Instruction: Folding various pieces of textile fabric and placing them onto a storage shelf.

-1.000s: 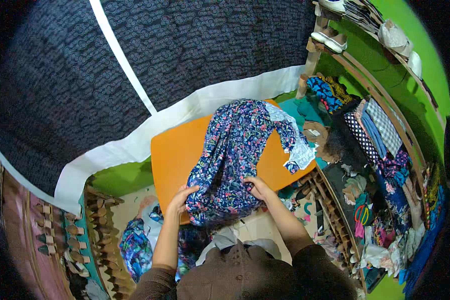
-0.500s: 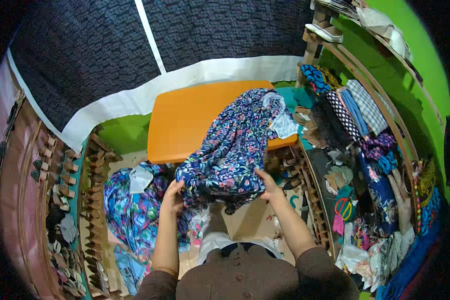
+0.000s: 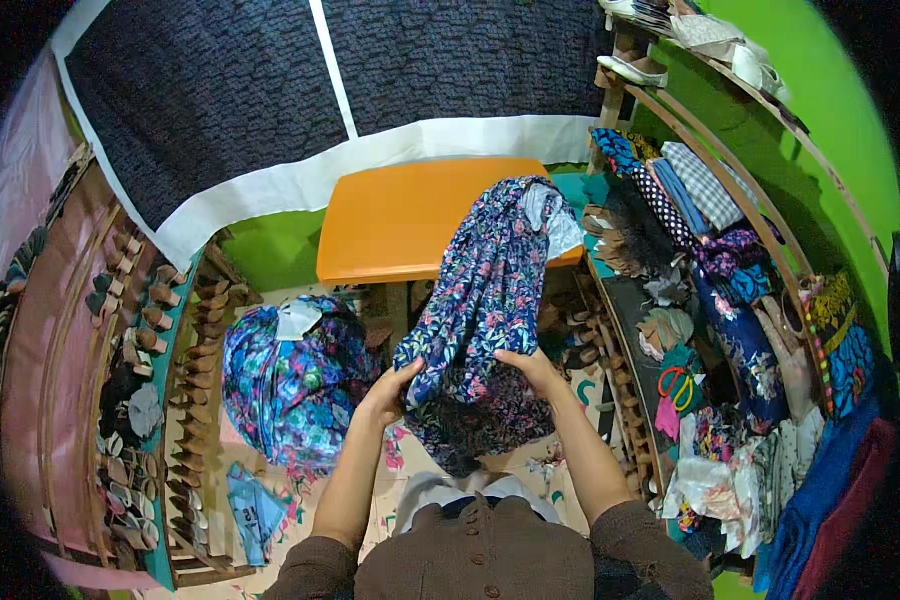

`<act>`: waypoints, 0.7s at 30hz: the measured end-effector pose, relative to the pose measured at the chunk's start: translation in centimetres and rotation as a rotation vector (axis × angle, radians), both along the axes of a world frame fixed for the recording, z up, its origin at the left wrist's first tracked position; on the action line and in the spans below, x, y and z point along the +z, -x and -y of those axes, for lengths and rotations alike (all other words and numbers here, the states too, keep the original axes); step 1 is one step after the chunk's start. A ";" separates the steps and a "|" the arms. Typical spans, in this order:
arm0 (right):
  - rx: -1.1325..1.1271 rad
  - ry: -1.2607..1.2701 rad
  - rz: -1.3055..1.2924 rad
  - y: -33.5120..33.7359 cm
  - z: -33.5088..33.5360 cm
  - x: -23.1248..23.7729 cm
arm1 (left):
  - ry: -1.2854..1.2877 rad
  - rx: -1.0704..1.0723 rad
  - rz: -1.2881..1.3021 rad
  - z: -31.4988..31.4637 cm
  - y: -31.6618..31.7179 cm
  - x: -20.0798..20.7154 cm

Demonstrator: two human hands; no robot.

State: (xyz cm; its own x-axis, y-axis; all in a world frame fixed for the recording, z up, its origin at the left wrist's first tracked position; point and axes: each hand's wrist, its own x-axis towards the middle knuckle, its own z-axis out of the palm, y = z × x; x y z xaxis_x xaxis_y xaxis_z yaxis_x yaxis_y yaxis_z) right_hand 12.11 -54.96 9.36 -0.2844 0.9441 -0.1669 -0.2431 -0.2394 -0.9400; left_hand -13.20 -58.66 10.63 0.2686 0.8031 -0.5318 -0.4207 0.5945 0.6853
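A navy floral cloth garment (image 3: 485, 260) stretches from the right side of an orange table (image 3: 400, 215) toward me. Its near end is gathered between my hands. My left hand (image 3: 390, 392) grips its left edge, thumb on top, with the fingertips partly hidden under the fabric. At the right edge, my right hand (image 3: 532, 370) pinches the cloth the same way. A darker, finely patterned part (image 3: 485, 420) hangs in folds below both hands. Pale lining (image 3: 552, 220) shows at the far end, by the table's right corner.
A bulky blue and purple floral bundle (image 3: 300, 375) sits on the floor at left, near a light blue cloth piece (image 3: 255, 512). Wooden racks of shoe forms (image 3: 192, 420) line the left. Folded fabrics (image 3: 700, 185) and red and yellow loop handles (image 3: 677, 388) lie at right.
My hands have come closer together, bunching the near end of the garment. More of its dark part now hangs below them. The view has shifted slightly.
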 end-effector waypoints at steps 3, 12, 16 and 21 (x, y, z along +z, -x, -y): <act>-0.001 -0.151 0.105 0.6 2.5 0.3 | -0.175 0.062 -0.183 3.0 -0.2 3.3; -0.127 -0.144 0.420 1.5 13.3 0.1 | -0.413 0.062 -0.169 13.4 3.6 0.9; -0.230 -0.280 0.450 2.9 19.9 2.0 | -0.476 0.073 -0.217 18.6 5.6 1.5; -0.100 -0.185 0.473 2.2 25.7 5.7 | -0.510 0.116 -0.191 23.8 7.2 3.4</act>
